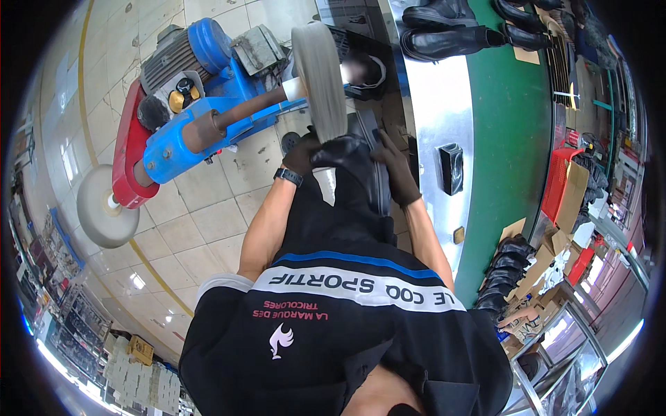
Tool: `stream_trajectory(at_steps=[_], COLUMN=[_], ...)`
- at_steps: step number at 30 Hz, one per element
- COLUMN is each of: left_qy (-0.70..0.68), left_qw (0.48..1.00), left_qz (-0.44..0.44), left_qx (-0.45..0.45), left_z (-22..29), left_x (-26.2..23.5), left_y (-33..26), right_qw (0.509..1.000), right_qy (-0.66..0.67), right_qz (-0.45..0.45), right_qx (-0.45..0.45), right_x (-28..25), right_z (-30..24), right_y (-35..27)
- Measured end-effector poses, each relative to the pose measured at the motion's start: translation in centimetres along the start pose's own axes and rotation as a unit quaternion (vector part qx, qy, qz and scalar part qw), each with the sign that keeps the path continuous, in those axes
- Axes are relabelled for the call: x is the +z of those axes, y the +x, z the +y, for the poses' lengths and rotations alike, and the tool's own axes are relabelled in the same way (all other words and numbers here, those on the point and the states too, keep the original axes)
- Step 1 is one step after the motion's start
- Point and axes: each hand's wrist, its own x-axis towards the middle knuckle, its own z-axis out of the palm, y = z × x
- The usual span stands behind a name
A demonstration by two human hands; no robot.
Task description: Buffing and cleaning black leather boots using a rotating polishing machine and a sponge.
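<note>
A black leather boot (345, 154) is held between my two dark-gloved hands, just under a large pale buffing wheel (320, 83). The boot's upper seems to touch the wheel's lower edge. My left hand (300, 154), with a black watch at the wrist, is closed on the boot's left end, close to the wheel. On the other side, my right hand (398, 168) wraps round the sole edge. Its fingertips are partly hidden behind the boot. The wheel's surface looks streaked.
The blue buffing machine (177, 142) stands left, with a second white wheel (106, 206) at its far end. On my right runs a green-topped bench (503, 139) with a metal border (440, 104), bearing black boots (451, 43) and a small black block (451, 168). Another person's arm (517, 317) shows lower right.
</note>
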Motion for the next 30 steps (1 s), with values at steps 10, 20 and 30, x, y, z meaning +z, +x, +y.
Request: stream_trajectory(at_steps=[10, 20, 30], left_qy=[0.088, 0.105, 0.377], left_qw=[0.987, 0.994, 0.918], left_qz=[0.131, -0.027, -0.117], left_qx=[0.042, 0.007, -0.045], left_z=[-0.9, -2.0, -9.9], left_x=[0.4, -5.4, -12.1], left_y=[-1.2, 2.1, 6.2], right_qw=[0.976, 0.956, 0.893], right_qy=[-0.146, 0.276, 0.420], right_qz=[-0.014, 0.025, -0.013], right_qx=[-0.163, 0.098, 0.160], right_x=[0.9, 3.5, 4.2], right_z=[0.4, 4.5, 10.3], right_y=[0.6, 5.9, 15.2])
